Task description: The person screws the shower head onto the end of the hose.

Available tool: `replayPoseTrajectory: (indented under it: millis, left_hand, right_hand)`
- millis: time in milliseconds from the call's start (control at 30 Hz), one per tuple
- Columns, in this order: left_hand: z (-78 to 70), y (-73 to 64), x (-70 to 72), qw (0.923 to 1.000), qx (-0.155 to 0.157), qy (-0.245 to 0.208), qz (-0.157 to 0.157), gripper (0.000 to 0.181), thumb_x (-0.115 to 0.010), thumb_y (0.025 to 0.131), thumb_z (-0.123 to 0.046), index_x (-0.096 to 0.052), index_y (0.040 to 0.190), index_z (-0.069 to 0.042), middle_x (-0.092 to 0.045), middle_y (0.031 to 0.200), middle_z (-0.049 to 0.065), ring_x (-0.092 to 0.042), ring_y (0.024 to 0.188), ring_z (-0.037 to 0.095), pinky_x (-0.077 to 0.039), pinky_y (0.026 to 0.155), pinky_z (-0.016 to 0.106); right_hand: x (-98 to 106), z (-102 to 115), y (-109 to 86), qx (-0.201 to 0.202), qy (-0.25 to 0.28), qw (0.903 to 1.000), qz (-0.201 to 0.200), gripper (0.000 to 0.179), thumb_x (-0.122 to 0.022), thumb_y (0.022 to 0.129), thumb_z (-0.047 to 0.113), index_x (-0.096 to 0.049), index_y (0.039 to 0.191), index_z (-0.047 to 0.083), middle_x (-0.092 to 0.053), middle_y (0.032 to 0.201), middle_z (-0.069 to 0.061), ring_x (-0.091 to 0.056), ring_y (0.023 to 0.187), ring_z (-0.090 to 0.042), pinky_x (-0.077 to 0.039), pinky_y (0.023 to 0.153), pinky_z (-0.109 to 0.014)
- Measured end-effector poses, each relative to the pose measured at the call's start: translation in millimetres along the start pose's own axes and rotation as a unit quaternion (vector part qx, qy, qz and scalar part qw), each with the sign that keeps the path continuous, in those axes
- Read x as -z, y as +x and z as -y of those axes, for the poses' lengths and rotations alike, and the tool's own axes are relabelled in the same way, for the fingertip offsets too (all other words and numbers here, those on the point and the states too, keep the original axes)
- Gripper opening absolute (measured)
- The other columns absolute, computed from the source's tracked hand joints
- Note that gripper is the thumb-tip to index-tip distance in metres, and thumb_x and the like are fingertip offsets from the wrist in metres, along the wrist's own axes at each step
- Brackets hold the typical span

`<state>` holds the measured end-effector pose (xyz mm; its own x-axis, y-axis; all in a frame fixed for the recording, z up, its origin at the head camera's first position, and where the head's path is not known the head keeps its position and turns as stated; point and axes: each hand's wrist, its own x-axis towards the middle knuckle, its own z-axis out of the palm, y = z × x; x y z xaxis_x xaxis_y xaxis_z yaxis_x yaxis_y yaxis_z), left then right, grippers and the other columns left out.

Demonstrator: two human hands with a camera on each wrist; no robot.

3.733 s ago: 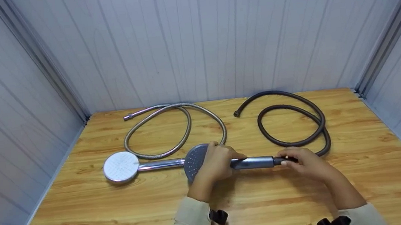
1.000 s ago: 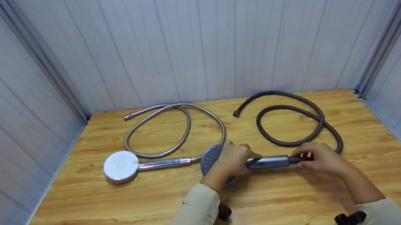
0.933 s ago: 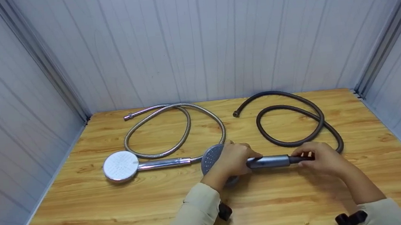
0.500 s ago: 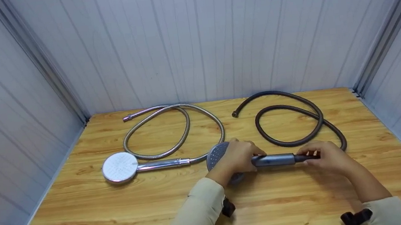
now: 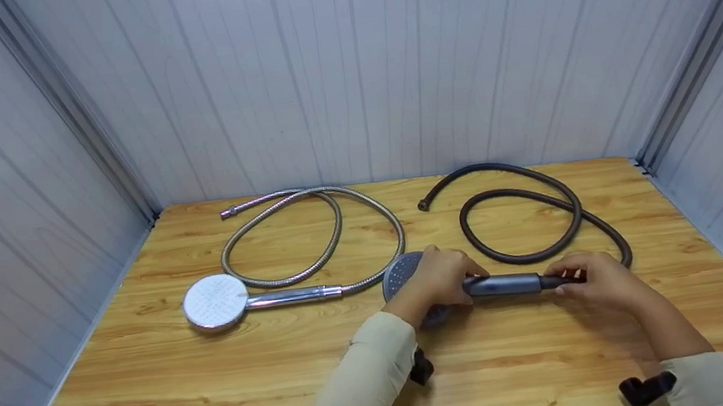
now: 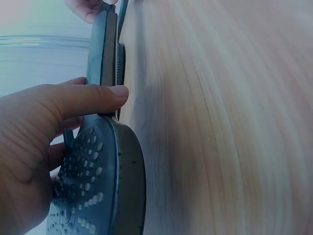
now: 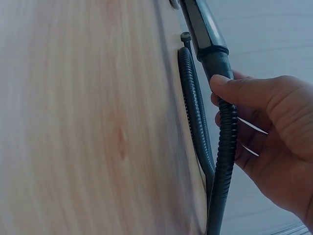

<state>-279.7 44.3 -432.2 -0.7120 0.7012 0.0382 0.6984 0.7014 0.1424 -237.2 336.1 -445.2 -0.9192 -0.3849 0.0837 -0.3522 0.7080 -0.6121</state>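
A dark grey shower head (image 5: 503,285) lies across the front middle of the table. My left hand (image 5: 442,279) grips it where the handle meets the round face; the left wrist view shows the thumb across the neck and the nozzled face (image 6: 80,181) below. At the handle's far end my right hand (image 5: 598,281) pinches the end fitting of a black shower hose (image 7: 227,132), which meets the handle in line. Behind, the hose's coil (image 5: 524,258) rests on the table with its loose end to the left. The fingertips under the fitting are partly hidden.
A chrome shower head (image 5: 216,302) lies to the left, joined to a silver metal hose (image 5: 285,282) looped behind it. The wooden table (image 5: 220,396) is enclosed by white panel walls (image 5: 360,74) at the back and sides.
Both hands have moved to the right with the grey shower head and hose fitting, uncovering the chrome handle's end. The black hose's near bend has shifted right too.
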Motion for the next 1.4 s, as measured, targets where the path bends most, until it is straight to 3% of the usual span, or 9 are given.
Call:
replayPoseTrajectory:
  millis: [467,733,1000,1233,1400]
  left_hand:
    - [-1.9,13.2,-4.5,0.9990,0.009,-0.036,0.025,0.047,-0.086,0.074,-0.025,-0.072,0.118,-0.032,-0.071,0.105,-0.015,-0.061,0.090,0.004,-0.036,0.085,0.035]
    - [-2.9,21.5,-12.1,0.9992,0.030,-0.007,0.026,0.050,-0.085,0.075,-0.030,-0.069,0.122,-0.036,-0.070,0.096,-0.016,-0.052,0.078,0.005,-0.036,0.095,0.039]
    - [-2.0,27.0,-15.7,0.9983,0.053,0.021,0.015,0.050,-0.084,0.076,-0.030,-0.068,0.122,-0.038,-0.068,0.111,-0.019,-0.063,0.101,0.007,-0.036,0.100,0.039]
    - [-1.1,27.9,-17.8,0.9978,0.049,0.044,0.004,0.047,-0.078,0.079,-0.025,-0.068,0.123,-0.037,-0.070,0.110,-0.014,-0.064,0.101,0.012,-0.036,0.100,0.041]
    - [-2.9,28.9,-17.5,0.9967,0.058,0.055,0.015,0.047,-0.073,0.083,-0.021,-0.066,0.125,-0.040,-0.070,0.111,-0.014,-0.063,0.103,0.014,-0.036,0.102,0.041]
  right_hand:
    - [2,-10,2.6,-0.014,-0.009,0.9997,0.016,0.022,-0.070,0.087,0.005,-0.073,0.108,0.010,-0.064,0.092,-0.002,-0.054,0.077,-0.018,-0.046,0.064,-0.032]
    - [2,-15,5.9,-0.030,-0.022,0.9992,0.014,0.022,-0.069,0.088,0.005,-0.073,0.109,0.010,-0.065,0.091,-0.002,-0.056,0.075,-0.018,-0.047,0.064,-0.032]
    - [5,-16,15.4,-0.030,-0.027,0.9991,0.010,0.023,-0.068,0.088,0.003,-0.073,0.110,0.006,-0.067,0.099,-0.008,-0.059,0.082,-0.020,-0.048,0.068,-0.036]
    - [4,-17,20.7,-0.027,-0.031,0.9991,0.013,0.024,-0.068,0.088,0.002,-0.072,0.111,0.004,-0.066,0.103,-0.012,-0.060,0.087,-0.024,-0.050,0.070,-0.038]
    - [2,-19,23.0,-0.029,-0.039,0.9987,0.012,0.025,-0.068,0.088,0.003,-0.072,0.113,0.003,-0.066,0.106,-0.015,-0.060,0.091,-0.028,-0.050,0.073,-0.042]
